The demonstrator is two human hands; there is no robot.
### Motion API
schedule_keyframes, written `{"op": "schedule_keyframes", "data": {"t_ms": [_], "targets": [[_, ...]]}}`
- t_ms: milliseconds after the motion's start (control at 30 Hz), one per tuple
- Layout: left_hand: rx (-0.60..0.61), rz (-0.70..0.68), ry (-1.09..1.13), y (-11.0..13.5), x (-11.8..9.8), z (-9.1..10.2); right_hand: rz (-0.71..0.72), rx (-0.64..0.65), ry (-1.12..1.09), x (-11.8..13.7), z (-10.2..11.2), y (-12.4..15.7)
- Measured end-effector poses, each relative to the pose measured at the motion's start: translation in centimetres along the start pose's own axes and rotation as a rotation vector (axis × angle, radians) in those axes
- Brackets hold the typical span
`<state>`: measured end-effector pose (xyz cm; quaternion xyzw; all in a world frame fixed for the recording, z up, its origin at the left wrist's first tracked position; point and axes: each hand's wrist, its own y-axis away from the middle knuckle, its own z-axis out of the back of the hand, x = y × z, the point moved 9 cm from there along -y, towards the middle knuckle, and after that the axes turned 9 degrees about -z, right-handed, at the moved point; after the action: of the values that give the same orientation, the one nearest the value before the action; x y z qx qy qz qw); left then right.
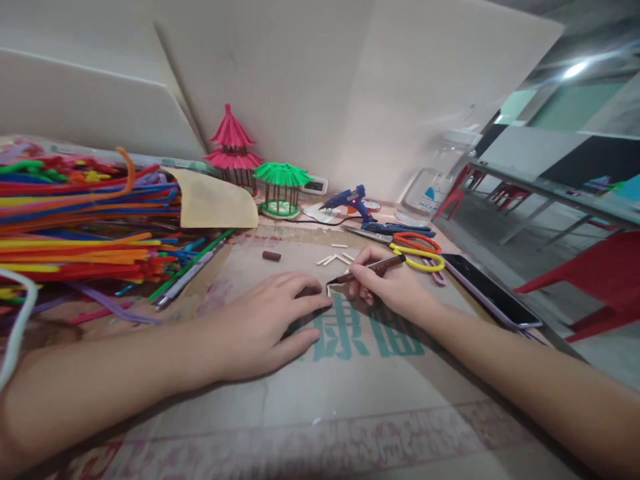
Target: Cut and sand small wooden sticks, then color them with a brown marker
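Observation:
My right hand (375,280) grips a dark brown marker pen (383,265), its tip pointing left and down at a short pale stick (329,291) on the table. Palm down, my left hand (280,317) lies with its fingers stretched out; a fingertip is beside the stick or on it, I cannot tell which. The brown marker cap (271,256) rests behind my left hand. Several more short pale sticks (327,260) are scattered behind the pen.
Colourful pipe cleaners (75,200) are heaped at the left. A pink pagoda model (233,150), a green-roofed pavilion (281,190), a blue glue gun (353,200) and a water bottle (433,180) stand behind. Scissors (415,250) and a phone (490,290) lie at the right.

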<state>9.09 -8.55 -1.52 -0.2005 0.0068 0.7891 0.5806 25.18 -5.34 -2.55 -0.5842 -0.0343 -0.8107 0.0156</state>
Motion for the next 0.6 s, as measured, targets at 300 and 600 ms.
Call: {"op": "schedule_keyframes", "data": {"t_ms": [300, 600], "targets": [[-0.005, -0.003, 0.008, -0.15, -0.03, 0.03, -0.010, 0.031, 0.035, -0.06, -0.16, -0.05], [-0.009, -0.013, 0.009, -0.24, -0.32, 0.27, -0.006, -0.011, 0.016, 0.38, 0.02, 0.06]]}}
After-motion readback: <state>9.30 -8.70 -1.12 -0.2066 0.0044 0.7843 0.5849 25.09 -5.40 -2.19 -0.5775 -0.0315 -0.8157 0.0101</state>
